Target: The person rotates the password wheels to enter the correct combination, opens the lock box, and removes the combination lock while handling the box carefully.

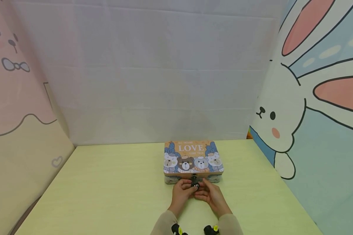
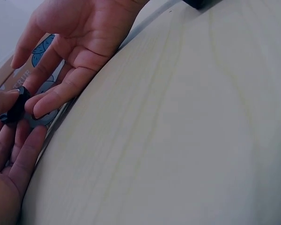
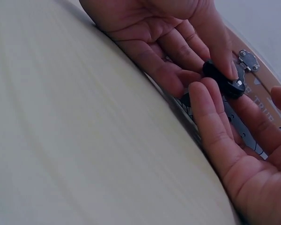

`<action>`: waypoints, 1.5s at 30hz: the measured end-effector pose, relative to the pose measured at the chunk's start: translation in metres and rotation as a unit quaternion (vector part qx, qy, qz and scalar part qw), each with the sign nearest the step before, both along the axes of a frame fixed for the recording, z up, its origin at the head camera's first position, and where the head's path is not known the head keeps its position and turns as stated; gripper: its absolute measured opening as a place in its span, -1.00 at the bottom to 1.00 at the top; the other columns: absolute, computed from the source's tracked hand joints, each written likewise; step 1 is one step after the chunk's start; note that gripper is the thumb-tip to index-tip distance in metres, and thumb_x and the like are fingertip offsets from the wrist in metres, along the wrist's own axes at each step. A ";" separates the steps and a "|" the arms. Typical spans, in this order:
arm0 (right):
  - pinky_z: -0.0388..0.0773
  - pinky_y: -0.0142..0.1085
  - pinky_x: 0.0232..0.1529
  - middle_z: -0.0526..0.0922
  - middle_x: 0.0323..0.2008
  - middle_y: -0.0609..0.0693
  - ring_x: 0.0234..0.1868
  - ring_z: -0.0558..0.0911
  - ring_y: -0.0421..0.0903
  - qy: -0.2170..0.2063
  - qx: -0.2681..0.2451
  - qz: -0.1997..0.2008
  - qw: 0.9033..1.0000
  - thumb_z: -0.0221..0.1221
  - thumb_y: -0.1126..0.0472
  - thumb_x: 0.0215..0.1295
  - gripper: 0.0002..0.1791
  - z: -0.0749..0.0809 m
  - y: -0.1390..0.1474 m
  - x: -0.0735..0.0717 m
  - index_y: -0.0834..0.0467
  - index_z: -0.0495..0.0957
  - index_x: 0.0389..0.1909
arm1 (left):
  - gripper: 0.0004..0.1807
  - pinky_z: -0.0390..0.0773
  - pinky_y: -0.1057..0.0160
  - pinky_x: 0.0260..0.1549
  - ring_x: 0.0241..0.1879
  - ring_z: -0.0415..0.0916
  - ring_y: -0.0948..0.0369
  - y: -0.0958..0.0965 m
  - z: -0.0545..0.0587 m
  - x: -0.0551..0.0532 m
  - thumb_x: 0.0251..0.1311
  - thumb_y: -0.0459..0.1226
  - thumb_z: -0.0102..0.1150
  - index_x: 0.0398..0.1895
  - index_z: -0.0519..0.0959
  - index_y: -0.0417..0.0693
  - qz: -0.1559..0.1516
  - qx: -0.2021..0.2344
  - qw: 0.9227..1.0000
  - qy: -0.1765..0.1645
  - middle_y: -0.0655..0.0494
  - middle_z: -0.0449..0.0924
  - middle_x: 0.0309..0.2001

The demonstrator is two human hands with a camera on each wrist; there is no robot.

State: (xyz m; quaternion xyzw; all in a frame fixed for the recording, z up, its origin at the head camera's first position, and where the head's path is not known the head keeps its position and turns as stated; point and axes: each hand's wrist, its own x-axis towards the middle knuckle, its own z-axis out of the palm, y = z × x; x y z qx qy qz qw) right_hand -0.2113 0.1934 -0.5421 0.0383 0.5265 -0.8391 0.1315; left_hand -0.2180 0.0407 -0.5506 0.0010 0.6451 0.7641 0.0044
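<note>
A tin box point(image 1: 193, 160) with a LOVE lid and printed bears stands closed on the table, front facing me. At its front clasp point(image 3: 248, 61) hangs a small black padlock point(image 1: 195, 183) with tiny white marks. My left hand point(image 1: 180, 195) pinches the padlock point(image 3: 223, 80), thumb on its face and fingers behind. From the other side, my right hand point(image 1: 215, 197) reaches in with loosely extended fingers that touch or nearly touch the padlock. Its thumb point(image 2: 28, 44) stands apart from the padlock. The padlock's underside is hidden by fingers.
The pale yellow-green table point(image 1: 106, 186) spreads around the box. A white cloth backdrop point(image 1: 159, 75) hangs behind it. Cartoon-printed panels stand at the left point(image 1: 20, 98) and right point(image 1: 326, 147). Black wrist-camera pieces point(image 1: 210, 229) show at both sleeves.
</note>
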 end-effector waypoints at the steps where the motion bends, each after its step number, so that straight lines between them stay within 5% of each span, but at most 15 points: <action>1: 0.72 -0.22 -0.22 0.71 -0.39 0.05 -0.37 0.72 -0.09 0.000 0.000 0.000 1.000 -0.04 0.07 0.57 -0.62 0.000 0.000 0.000 0.23 0.60 -0.29 | -0.74 0.67 0.32 -0.51 -0.44 0.60 0.26 0.000 0.000 0.000 0.05 -0.54 0.36 -0.19 0.53 -0.44 0.001 -0.001 1.000 -0.002 -0.14 0.70 -0.34; 17: 0.72 -0.21 -0.22 0.71 -0.42 0.05 -0.39 0.71 -0.10 -0.025 0.016 -0.017 0.999 -0.04 0.08 0.57 -0.61 0.001 -0.002 -0.002 0.21 0.63 -0.33 | -0.80 0.66 0.30 -0.53 -0.46 0.60 0.24 0.002 0.002 0.001 0.05 -0.55 0.34 -0.28 0.52 -0.45 0.014 -0.008 1.000 0.003 -0.15 0.70 -0.37; 25: 0.73 -0.21 -0.23 0.72 -0.43 0.05 -0.39 0.72 -0.10 -0.007 0.009 -0.010 1.000 -0.03 0.08 0.56 -0.62 0.000 -0.002 0.000 0.19 0.64 -0.35 | -0.81 0.71 0.19 -0.51 -0.45 0.63 0.12 -0.002 0.032 0.017 0.06 -0.57 0.30 -0.30 0.49 -0.52 0.012 -0.011 1.000 0.007 -0.19 0.69 -0.40; 35: 0.72 -0.22 -0.21 0.70 -0.43 0.05 -0.39 0.71 -0.10 -0.018 0.012 -0.009 1.000 0.00 0.04 0.55 -0.62 0.004 -0.002 0.000 0.21 0.62 -0.33 | -0.78 0.68 0.27 -0.55 -0.47 0.59 0.24 0.001 0.002 0.000 0.00 -0.58 0.28 -0.24 0.54 -0.48 0.008 -0.011 1.000 -0.013 -0.15 0.69 -0.38; 42: 0.72 -0.22 -0.21 0.69 -0.42 0.05 -0.39 0.70 -0.11 -0.018 0.017 -0.007 1.000 -0.03 0.04 0.56 -0.61 0.004 -0.001 0.000 0.24 0.61 -0.29 | -0.74 0.70 0.21 -0.52 -0.44 0.60 0.21 -0.004 0.031 0.016 -0.05 -0.61 0.21 -0.23 0.49 -0.59 -0.004 0.009 1.000 0.015 -0.22 0.67 -0.38; 45: 0.72 -0.22 -0.21 0.68 -0.42 0.05 -0.39 0.70 -0.10 -0.017 0.018 -0.010 1.000 -0.02 0.06 0.56 -0.63 0.004 -0.002 0.000 0.24 0.60 -0.28 | -0.76 0.70 0.21 -0.51 -0.46 0.60 0.20 -0.004 0.031 0.016 -0.01 -0.59 0.20 -0.23 0.48 -0.60 -0.003 0.019 1.000 0.009 -0.19 0.68 -0.38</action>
